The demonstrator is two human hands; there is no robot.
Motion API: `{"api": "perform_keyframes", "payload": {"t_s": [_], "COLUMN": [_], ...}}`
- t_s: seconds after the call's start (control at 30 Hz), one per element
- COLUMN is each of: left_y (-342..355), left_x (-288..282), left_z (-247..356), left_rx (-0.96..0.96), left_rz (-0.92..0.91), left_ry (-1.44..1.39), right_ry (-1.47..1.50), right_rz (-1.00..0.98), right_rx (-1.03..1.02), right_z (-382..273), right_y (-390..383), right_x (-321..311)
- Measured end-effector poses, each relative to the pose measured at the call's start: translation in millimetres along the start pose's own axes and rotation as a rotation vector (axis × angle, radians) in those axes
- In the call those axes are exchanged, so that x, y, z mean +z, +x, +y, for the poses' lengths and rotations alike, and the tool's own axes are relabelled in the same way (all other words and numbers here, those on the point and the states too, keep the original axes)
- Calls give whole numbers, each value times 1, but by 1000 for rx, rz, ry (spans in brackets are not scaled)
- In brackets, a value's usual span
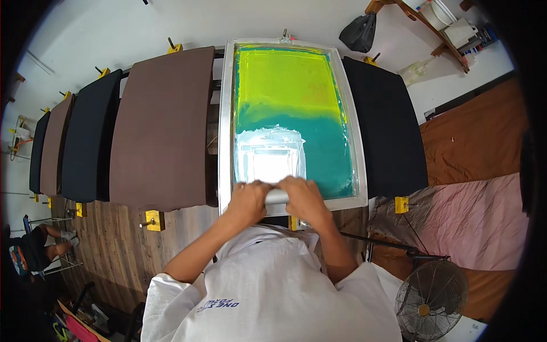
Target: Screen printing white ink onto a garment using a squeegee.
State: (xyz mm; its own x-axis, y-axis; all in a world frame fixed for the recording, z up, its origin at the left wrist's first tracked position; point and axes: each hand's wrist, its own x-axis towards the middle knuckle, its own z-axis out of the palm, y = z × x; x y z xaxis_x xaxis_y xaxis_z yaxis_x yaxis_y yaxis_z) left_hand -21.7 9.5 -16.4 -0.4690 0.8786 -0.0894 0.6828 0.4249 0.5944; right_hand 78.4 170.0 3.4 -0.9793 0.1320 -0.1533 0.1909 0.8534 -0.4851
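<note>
Both my hands grip a squeegee [277, 197] at the near end of a screen printing frame [225, 142]. My left hand [249, 200] is wrapped round its left part, and my right hand [301, 198] closes on the right part. Much of the squeegee lies hidden under my fingers. Just beyond it, white ink [273, 162] spreads over the mesh. The mesh [327, 148] is teal in its near half, while yellow-green covers its far half [285, 77].
To the left stand a brown fabric-covered board [162, 125], a black one [91, 131] and others; a black board [384, 125] stands on the right. Yellow blocks [152, 220] mark the board ends. A fan [431, 299] is at the lower right. A person [43, 248] sits far left.
</note>
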Motion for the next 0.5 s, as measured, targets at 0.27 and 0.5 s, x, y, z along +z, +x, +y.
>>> {"api": "perform_keyframes", "payload": {"t_s": [0.27,0.5], "left_y": [67,-24], "left_x": [-14,25], "left_z": [-35,2], "left_rx": [-52,-29], "left_rz": [117,76], "left_ry": [0,9], "right_ry": [-95,-31], "right_rz": [13,125], "right_rx": [48,23], "right_z": [23,-9], "right_y": [80,-22], "right_x": [-8,24]}}
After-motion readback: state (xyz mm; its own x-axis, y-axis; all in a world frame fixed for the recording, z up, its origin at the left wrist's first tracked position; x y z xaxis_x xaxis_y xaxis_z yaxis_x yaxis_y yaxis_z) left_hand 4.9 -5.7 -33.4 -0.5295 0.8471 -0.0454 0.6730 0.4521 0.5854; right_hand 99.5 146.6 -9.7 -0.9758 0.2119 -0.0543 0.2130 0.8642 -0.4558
